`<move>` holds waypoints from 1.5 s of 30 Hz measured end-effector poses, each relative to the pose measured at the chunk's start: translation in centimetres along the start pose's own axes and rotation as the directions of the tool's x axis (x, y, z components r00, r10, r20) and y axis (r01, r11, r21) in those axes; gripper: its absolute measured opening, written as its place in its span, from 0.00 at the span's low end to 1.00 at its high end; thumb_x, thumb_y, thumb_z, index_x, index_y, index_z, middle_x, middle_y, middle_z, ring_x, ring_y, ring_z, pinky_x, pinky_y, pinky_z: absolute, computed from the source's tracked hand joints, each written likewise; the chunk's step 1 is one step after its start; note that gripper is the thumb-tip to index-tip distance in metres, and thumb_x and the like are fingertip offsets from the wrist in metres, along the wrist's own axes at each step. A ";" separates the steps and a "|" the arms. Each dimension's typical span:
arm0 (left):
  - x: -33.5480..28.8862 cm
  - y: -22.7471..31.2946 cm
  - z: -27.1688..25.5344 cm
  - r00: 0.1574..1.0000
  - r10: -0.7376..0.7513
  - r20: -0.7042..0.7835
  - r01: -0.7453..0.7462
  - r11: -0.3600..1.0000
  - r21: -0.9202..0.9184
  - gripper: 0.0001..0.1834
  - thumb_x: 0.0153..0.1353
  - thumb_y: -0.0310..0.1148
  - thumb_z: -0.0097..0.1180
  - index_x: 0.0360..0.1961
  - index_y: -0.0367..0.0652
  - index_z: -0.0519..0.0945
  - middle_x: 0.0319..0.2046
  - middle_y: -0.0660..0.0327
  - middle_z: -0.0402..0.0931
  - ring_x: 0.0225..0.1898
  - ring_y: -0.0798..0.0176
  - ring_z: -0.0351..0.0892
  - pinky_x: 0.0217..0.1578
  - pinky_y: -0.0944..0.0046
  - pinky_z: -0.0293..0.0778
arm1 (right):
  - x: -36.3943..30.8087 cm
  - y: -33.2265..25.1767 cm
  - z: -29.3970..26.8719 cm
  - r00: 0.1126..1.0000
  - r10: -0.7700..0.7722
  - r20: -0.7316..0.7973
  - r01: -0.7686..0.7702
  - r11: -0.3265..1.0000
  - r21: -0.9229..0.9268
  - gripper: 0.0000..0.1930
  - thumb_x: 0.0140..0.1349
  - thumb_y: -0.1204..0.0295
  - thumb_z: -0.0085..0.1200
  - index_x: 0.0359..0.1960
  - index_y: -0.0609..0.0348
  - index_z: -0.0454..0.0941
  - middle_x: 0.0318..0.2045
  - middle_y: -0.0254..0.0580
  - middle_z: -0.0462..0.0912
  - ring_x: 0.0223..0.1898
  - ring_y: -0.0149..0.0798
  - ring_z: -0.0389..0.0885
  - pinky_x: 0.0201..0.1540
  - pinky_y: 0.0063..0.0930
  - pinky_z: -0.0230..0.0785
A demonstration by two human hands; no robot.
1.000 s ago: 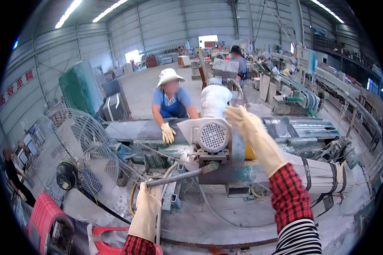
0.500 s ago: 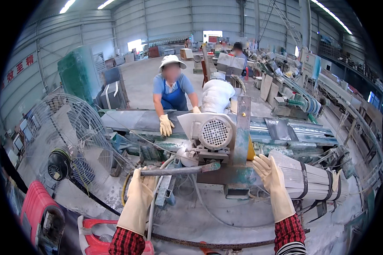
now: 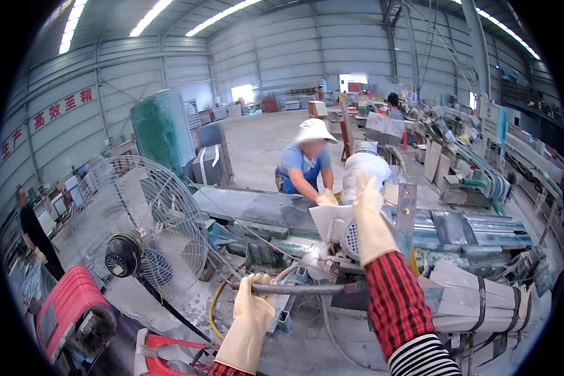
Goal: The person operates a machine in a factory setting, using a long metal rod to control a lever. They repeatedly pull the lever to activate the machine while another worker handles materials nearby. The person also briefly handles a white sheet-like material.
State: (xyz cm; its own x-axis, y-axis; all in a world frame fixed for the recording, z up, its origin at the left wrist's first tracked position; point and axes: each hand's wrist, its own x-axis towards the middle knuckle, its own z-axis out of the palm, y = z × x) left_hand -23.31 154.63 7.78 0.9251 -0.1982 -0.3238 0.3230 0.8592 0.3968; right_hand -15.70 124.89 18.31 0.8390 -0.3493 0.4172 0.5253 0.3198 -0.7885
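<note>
Metal bar (image 3: 310,289) juts leftward below the motor (image 3: 351,241), its end in the left hand (image 3: 250,316), fingers curled over it. The right hand (image 3: 369,212), fingers extended, is by the white wrapped part (image 3: 364,164); I cannot tell whether they touch. Work seems under way, the bar being gripped; how much remains does not show. The bar looks straight, slim and dull grey.

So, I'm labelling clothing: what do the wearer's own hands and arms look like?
The left hand and right hand wear long, plain cream gloves. Both sleeves are red-and-black checked; the right also shows black-and-white striped fabric farther up.
</note>
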 end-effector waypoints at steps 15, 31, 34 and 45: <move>2.1 -1.1 5.8 0.995 -0.012 0.099 -0.004 0.987 0.158 0.19 0.77 0.45 0.40 0.41 0.42 0.75 0.43 0.58 0.82 0.48 0.54 0.82 0.52 0.50 0.80 | -26.1 -11.9 -20.7 0.772 -0.600 0.213 0.059 -0.265 -0.962 0.13 0.67 0.71 0.53 0.51 0.62 0.80 0.51 0.54 0.82 0.56 0.54 0.78 0.62 0.43 0.68; 0.5 -23.4 30.9 0.501 -0.128 0.856 -0.848 0.122 0.515 0.22 0.65 0.50 0.56 0.42 0.38 0.79 0.32 0.51 0.79 0.34 0.55 0.81 0.36 0.55 0.75 | -29.7 -5.3 -24.7 0.713 -0.700 0.048 -0.109 -0.177 -0.978 0.17 0.68 0.73 0.54 0.57 0.65 0.78 0.54 0.52 0.82 0.58 0.54 0.78 0.65 0.44 0.67; -1.0 -24.0 31.3 0.453 -0.194 0.870 -0.884 0.028 0.466 0.23 0.67 0.49 0.53 0.51 0.40 0.74 0.39 0.40 0.81 0.44 0.39 0.82 0.45 0.47 0.74 | -29.3 -4.3 -28.7 0.721 -0.528 -0.449 0.026 0.668 -0.744 0.17 0.73 0.71 0.50 0.58 0.68 0.77 0.57 0.49 0.81 0.60 0.44 0.78 0.65 0.35 0.67; -11.4 -32.1 13.9 -0.036 -0.481 0.876 -0.972 0.221 0.082 0.08 0.59 0.29 0.52 0.38 0.42 0.81 0.31 0.47 0.84 0.31 0.45 0.86 0.35 0.42 0.81 | -23.0 -24.5 -20.7 0.647 -0.753 -0.117 0.349 0.429 -0.833 0.24 0.78 0.66 0.36 0.67 0.73 0.64 0.64 0.59 0.71 0.69 0.46 0.67 0.76 0.38 0.50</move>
State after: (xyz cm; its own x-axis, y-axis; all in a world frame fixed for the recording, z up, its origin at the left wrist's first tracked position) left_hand -41.48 122.81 10.69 -0.0141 -0.8194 0.5730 -0.8112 0.3444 0.4725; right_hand -50.77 106.87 18.74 0.1305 -0.5699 0.8113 0.3999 -0.7185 -0.5691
